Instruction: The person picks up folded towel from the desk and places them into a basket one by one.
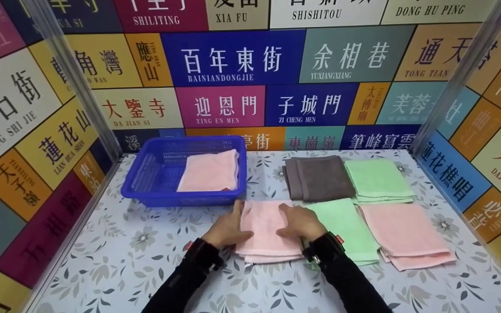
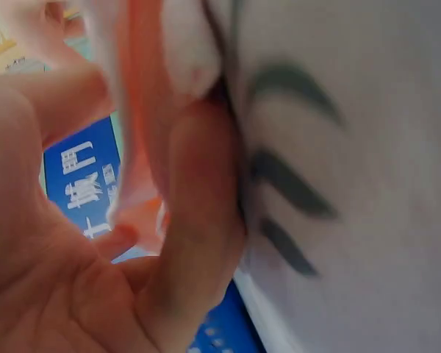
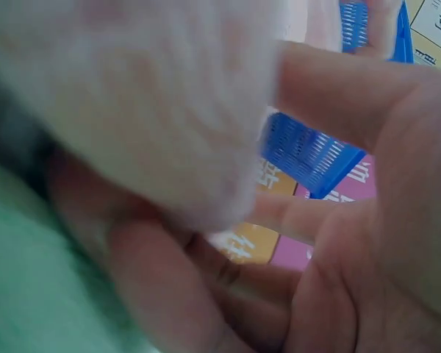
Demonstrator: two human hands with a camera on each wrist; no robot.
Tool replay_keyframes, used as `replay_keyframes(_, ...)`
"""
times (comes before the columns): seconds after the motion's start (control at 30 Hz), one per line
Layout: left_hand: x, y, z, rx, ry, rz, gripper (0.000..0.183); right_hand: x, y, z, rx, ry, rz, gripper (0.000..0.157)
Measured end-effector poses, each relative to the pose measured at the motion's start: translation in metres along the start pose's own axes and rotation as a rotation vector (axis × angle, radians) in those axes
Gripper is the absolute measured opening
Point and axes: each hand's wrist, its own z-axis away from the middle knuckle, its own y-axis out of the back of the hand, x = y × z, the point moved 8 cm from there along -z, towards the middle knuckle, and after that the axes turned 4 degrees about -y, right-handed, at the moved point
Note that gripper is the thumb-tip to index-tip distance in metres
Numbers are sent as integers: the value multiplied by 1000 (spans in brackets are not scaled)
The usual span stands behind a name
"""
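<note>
- Black sleeves (image 1: 180,280), foreground.
- Left hand (image 1: 225,228), right hand (image 1: 301,221): pinching folded pink towel (image 1: 264,224) between them.
- Apparent step: gripping; lifting would need level hands.

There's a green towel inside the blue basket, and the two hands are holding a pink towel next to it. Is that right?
Not quite: the basket towel is pink, not green, as the head view shows. The rest is right: it lies inside the blue basket, and the left hand and right hand hold another pink towel next to the basket.
</note>
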Motion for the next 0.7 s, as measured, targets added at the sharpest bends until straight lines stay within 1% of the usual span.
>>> replay_keyframes(0.1, 5, -4, -2, 15, -10, 47, 92, 1, -3, -1, -31, -6, -45, 81)
replay_keyframes(0.17, 7, -5, -1, 11, -12, 76, 97, 0, -4, -2, -41, -4, -82, 82)
replay_keyframes(0.27, 14, -6, -2, 2, -51, 95, 106, -1, -6, -3, -40, 8, -133, 84)
replay_keyframes(0.33, 18, -8, -2, -19, -78, 96, 105, -2, -5, -4, -25, 19, -168, 85)
replay_keyframes(0.37, 21, -8, -2, -24, -100, 84, 99, -3, -5, -4, -21, 20, -191, 86)
replay_keyframes(0.43, 24, -9, -3, -31, -130, 59, 82, -4, -6, -5, -10, 26, -226, 88)
replay_keyframes(0.53, 23, -10, -5, -26, -146, 42, 57, -7, -9, -8, -7, 35, -257, 88)
replay_keyframes(0.6, 21, -11, -6, -16, -141, 52, 50, -9, -12, -9, -13, 47, -261, 88)
replay_keyframes(0.7, 19, -11, -7, -17, -132, 85, 48, -12, -14, -9, -16, 66, -263, 87)
